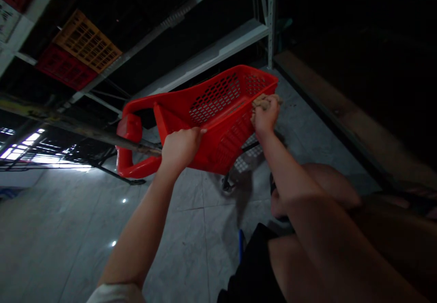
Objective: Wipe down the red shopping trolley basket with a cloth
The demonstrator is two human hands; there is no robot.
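A red basket (218,116) on wheels sits tilted at frame centre. The left hand (180,147) clamps its near rim; the right hand (265,112) pinches a brown cloth (264,100) against the far rim. No lettering is readable; orange crate (87,41) upper left.

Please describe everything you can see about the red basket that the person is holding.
The red basket looks like moulded plastic, with perforated side walls and a thick looped handle at its left end. It is tilted on its side above the pale tiled floor, and small wheels show beneath it. The left hand grips its near rim. The right hand presses a brownish cloth-like wad against the far rim. Dark shelving stands behind it.
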